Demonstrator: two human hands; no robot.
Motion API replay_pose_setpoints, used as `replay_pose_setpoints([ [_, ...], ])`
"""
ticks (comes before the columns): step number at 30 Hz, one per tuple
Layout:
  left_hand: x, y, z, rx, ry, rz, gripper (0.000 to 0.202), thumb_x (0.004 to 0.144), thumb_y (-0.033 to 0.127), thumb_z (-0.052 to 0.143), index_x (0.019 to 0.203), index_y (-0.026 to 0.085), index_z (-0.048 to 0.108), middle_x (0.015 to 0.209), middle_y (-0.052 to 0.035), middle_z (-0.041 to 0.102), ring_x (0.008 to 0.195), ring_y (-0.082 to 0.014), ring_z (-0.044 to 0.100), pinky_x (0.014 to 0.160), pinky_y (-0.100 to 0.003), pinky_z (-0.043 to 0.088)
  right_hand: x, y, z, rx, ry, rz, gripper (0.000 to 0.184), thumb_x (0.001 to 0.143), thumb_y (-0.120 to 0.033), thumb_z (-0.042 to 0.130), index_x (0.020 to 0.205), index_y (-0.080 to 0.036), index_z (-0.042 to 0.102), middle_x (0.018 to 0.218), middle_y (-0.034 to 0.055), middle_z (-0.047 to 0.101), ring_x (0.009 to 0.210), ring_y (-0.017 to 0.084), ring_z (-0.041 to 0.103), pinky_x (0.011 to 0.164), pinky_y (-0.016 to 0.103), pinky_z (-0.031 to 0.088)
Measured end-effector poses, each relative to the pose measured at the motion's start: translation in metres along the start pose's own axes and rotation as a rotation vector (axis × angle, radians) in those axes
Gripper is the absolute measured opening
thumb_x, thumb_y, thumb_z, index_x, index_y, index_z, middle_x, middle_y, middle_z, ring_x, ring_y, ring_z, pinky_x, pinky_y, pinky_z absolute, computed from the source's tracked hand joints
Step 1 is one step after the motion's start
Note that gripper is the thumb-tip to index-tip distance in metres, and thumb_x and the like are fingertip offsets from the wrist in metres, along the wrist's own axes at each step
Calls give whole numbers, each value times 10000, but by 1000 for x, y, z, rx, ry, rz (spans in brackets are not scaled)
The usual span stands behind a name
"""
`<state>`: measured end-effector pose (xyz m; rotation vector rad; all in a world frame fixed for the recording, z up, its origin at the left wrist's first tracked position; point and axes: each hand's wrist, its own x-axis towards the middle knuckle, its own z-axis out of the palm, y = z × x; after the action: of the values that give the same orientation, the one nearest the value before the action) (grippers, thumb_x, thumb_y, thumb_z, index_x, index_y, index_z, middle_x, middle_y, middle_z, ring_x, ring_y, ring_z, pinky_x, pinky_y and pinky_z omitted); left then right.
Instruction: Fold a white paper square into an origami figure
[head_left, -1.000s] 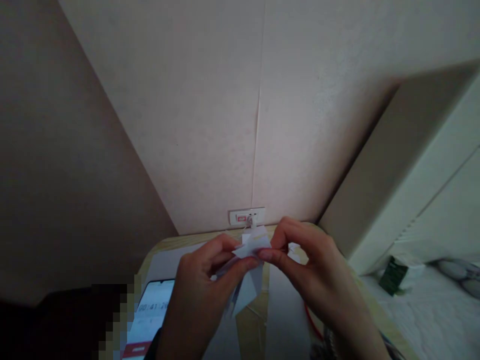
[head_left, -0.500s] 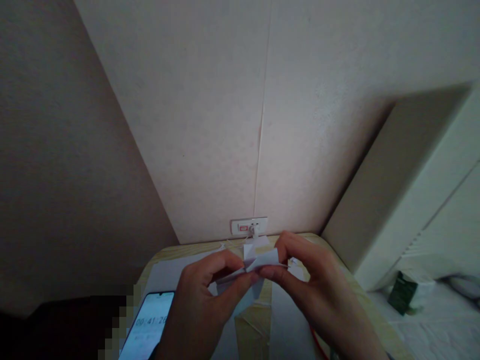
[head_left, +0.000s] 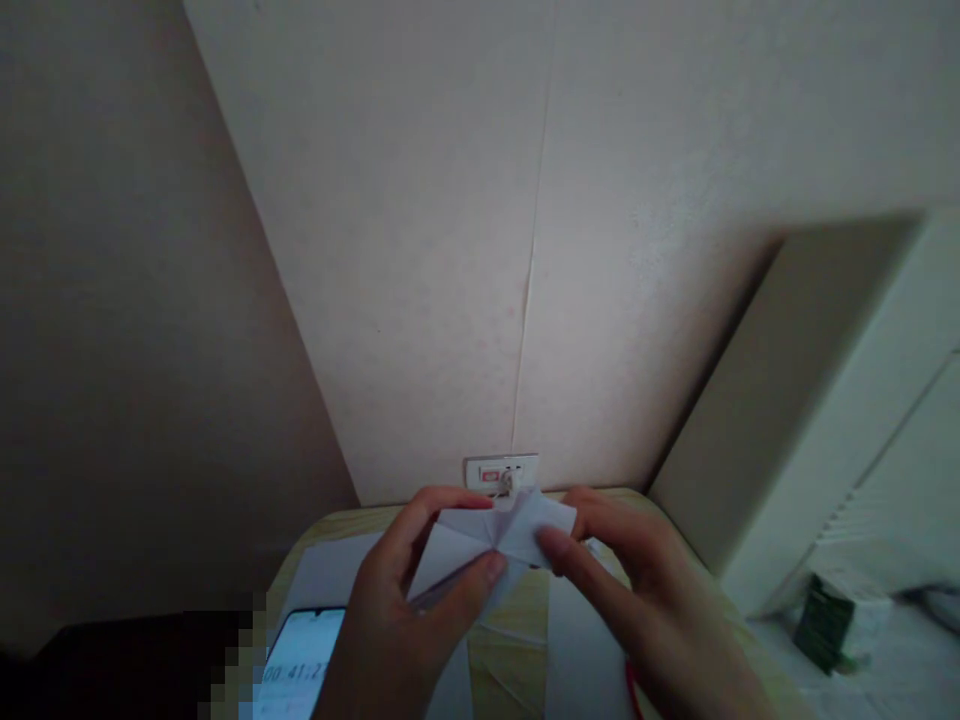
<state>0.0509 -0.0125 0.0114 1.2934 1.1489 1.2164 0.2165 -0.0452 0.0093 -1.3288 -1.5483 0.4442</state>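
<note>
A folded piece of white paper (head_left: 469,540) with several creased flaps is held up between both hands, above the wooden table (head_left: 510,665). My left hand (head_left: 412,590) grips its left side, thumb on the near face and fingers behind. At the right flap, my right hand (head_left: 630,580) pinches the paper between thumb and index finger. The creases meet near the middle, close to the left thumb tip. Part of the paper's underside is hidden by the left hand.
A phone (head_left: 300,665) showing a running timer lies on the table at left, beside white sheets (head_left: 581,640). A wall socket (head_left: 500,472) with a plug stands just behind the table. A pale cabinet (head_left: 795,380) and a green-and-white box (head_left: 832,620) are at right.
The folded paper has turned so its creased face shows more, with flaps spread apart. My right thumb now lies on the right flap. The view has shifted slightly upward.
</note>
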Motion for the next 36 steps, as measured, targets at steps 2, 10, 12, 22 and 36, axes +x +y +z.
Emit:
replay_pose_setpoints([
  [2, 1, 2, -1, -45, 14, -9, 190, 659, 265, 844, 824, 275, 748, 691, 63, 747, 702, -196, 738, 674, -247, 563, -1, 1, 0, -17, -67, -1, 335, 970, -365, 635, 665, -231, 668, 713, 13, 702, 755, 204, 717, 683, 286, 556],
  [10, -2, 6, -1, -17, 29, 22, 173, 674, 267, 829, 821, 283, 739, 666, 73, 712, 683, -178, 713, 657, -228, 551, 2, -5, -3, 32, -40, -44, 98, 862, -298, 742, 781, -242, 739, 792, 6, 777, 755, 201, 728, 694, 284, 579],
  [12, -3, 6, -1, 20, 9, 69, 135, 690, 234, 802, 796, 293, 742, 708, 74, 737, 706, -170, 723, 660, -213, 552, 3, -6, -4, 28, -40, -28, 35, 826, -271, 766, 839, -243, 749, 806, 0, 781, 759, 196, 721, 691, 277, 576],
  [22, -2, 2, -1, -101, 45, 7, 471, 624, 223, 894, 1055, 271, 710, 794, 42, 800, 681, -176, 753, 649, -221, 591, -2, -5, -5, -86, -47, -33, 132, 897, -255, 636, 769, -238, 657, 748, -11, 718, 732, 181, 690, 675, 263, 536],
  [36, 4, -14, 6, -360, -68, -19, 539, 686, 192, 868, 1164, 254, 627, 728, 42, 784, 650, -153, 729, 662, -215, 573, -3, 1, 5, -118, -259, -60, 178, 905, -172, 626, 735, -222, 618, 711, -17, 702, 672, 156, 667, 653, 243, 523],
])
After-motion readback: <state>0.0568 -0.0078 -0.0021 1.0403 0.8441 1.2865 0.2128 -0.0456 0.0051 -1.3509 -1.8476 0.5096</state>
